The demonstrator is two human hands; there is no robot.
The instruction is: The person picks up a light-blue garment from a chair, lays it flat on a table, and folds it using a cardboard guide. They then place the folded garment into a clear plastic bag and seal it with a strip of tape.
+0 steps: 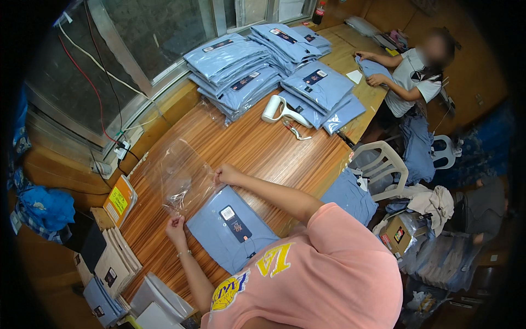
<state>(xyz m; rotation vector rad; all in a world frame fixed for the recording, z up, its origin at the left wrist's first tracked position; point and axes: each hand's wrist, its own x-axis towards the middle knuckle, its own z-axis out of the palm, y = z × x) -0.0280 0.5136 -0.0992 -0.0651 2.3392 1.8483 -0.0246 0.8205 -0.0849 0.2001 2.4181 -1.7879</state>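
A clear plastic bag (176, 170) lies over the striped wooden table, its near edge pinched at both corners. My left hand (176, 229) is closed on the left corner, and my right hand (227, 174) grips the other corner. Right in front of the bag is a folded light blue shirt (249, 219), flat on the table with a dark hang tag (235, 223) and a white label on top. The shirt is outside the bag; its near end is partly hidden by my body.
Bagged blue shirts are stacked (233, 77) along the window side. A lint roller (285, 111) and small snips (296, 130) lie nearby. Beige folded garments (116, 257) line the left edge. A white chair (382, 167) stands right. Across the table, a co-worker (413, 74) handles a blue garment.
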